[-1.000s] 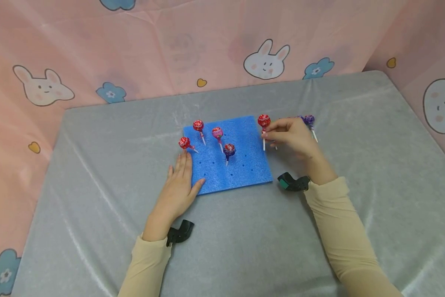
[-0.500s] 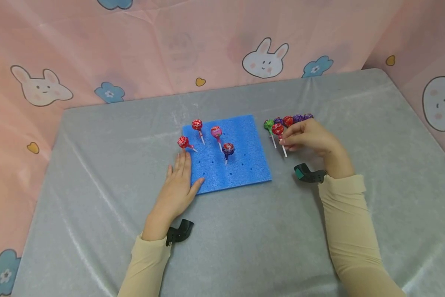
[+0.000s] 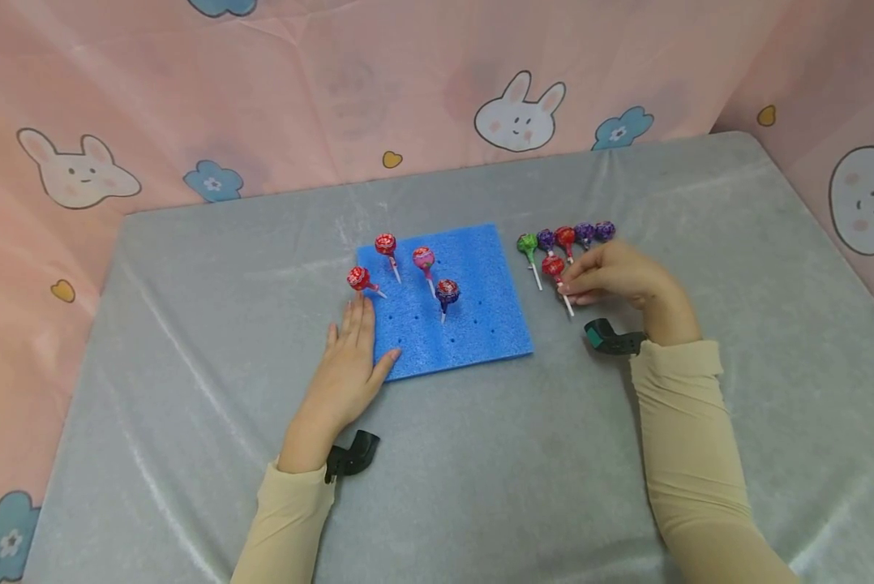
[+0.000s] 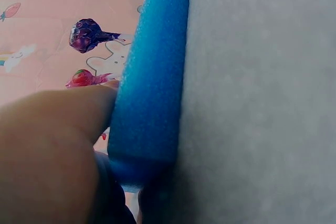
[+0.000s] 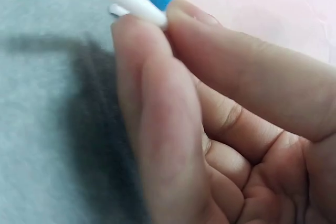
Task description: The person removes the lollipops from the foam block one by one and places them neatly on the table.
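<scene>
Left sleeve [image 3: 284, 523] and right sleeve [image 3: 692, 446], both beige, came in from the near edge, forearms angled inward. A black wrist camera [image 3: 354, 456] sat at the left wrist; another black camera [image 3: 615, 337] at the right.

Left hand [image 3: 342, 361] lay palm down at the left side of the blue foam board [image 3: 473, 345]: fingers straight, pointing away from the person, little finger slightly apart, thumb spread out over the near-left corner. It gripped nothing, just pressed on the board's edge. Small holes dotted the board's bare part.

Right hand [image 3: 623, 280] was right of the board, well apart from it, wrist bent so the fingers pointed left. Thumb and forefinger tips were together, pinching the white stick of a red-wrapped lollipop [image 3: 553, 266]; the other fingers curled toward the palm. The candy end tilted up and away, stick end toward the person. Could not tell if the stick touched the gray tablecloth [image 3: 495, 470].

Four lollipops stood in the board: dark purple [image 3: 447, 291], pink [image 3: 424, 258], red at the left edge [image 3: 358, 278], leaning hard left, and red at the back [image 3: 385, 243].

Behind the held one, a row: green [image 3: 528, 243], purple, red, two purple. Farthest, pink curtain [image 3: 298, 105] with rabbits and blue flowers.
</scene>
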`<state>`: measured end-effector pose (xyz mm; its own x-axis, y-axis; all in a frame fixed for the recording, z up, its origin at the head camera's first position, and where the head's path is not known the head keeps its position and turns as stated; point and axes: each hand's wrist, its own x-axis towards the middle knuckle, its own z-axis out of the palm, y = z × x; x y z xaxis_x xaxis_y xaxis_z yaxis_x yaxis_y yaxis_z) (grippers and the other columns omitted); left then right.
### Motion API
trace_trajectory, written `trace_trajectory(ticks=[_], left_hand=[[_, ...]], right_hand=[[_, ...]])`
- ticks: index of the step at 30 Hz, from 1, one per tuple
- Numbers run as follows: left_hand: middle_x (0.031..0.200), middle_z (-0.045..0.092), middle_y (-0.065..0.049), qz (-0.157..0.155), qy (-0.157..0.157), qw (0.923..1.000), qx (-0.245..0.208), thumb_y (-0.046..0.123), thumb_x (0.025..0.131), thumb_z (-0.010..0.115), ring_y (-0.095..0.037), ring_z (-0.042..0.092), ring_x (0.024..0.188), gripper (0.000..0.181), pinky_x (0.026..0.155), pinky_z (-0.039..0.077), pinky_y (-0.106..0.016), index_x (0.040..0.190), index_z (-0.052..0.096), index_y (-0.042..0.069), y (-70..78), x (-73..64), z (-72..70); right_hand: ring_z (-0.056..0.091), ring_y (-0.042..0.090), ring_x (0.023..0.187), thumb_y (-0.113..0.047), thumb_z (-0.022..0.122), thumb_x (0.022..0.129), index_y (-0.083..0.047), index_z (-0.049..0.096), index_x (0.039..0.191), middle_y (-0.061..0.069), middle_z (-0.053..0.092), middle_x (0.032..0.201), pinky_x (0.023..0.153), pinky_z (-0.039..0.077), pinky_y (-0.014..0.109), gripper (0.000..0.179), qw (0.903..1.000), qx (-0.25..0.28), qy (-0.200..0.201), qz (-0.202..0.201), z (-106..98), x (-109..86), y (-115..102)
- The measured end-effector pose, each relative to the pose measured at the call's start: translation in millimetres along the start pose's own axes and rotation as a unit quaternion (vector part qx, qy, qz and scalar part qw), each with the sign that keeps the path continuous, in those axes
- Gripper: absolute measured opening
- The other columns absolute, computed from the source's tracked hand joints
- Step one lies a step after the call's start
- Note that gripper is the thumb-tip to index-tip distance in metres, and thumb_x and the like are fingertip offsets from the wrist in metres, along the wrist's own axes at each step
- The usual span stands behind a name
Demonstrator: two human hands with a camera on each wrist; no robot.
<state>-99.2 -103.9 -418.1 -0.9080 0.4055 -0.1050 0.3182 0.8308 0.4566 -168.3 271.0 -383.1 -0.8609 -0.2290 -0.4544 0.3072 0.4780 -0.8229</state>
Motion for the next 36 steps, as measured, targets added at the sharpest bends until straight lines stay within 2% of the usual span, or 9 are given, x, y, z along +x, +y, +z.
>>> trace_trajectory(ticks=[14, 27, 36], left_hand=[[0.156, -0.004, -0.018, 0.003, 0.006, 1.0000, -0.004, 0.037, 0.100, 0.041, -0.030, -0.003, 0.143, 0.074, 0.112, 0.004, -0.052, 0.148, 0.005, -0.007, -1.5, 0.3, 0.8], [0.156, -0.004, -0.018, 0.002, 0.006, 1.0000, -0.002, 0.037, 0.100, 0.041, -0.030, -0.002, 0.143, 0.074, 0.112, 0.005, -0.051, 0.148, 0.004, -0.006, -0.9, -0.7, 0.9], [0.156, -0.005, -0.018, 0.003, 0.007, 1.0000, -0.005, 0.036, 0.100, 0.041, -0.030, -0.002, 0.143, 0.074, 0.112, 0.005, -0.052, 0.148, 0.005, -0.007, -0.7, -0.8, 0.9]], right_hand=[[0.062, 0.007, 0.061, -0.005, 0.068, 0.086, 0.003, 0.071, 0.088, 0.001, 0.068, 0.073, 0.059, 0.054, 0.024, 0.010, 0.9992, -0.005, -0.008, 0.039, 3.3, 5.6, -0.3], [0.063, 0.007, 0.062, -0.008, 0.070, 0.085, 0.003, 0.072, 0.084, 0.001, 0.068, 0.069, 0.060, 0.054, 0.023, 0.012, 0.9987, -0.037, -0.016, 0.033, 2.2, 2.7, 0.3], [0.065, 0.008, 0.065, -0.004, 0.067, 0.086, 0.003, 0.072, 0.087, 0.002, 0.070, 0.074, 0.063, 0.055, 0.025, 0.009, 0.9991, -0.003, -0.031, 0.029, -4.1, 2.1, 5.7]])
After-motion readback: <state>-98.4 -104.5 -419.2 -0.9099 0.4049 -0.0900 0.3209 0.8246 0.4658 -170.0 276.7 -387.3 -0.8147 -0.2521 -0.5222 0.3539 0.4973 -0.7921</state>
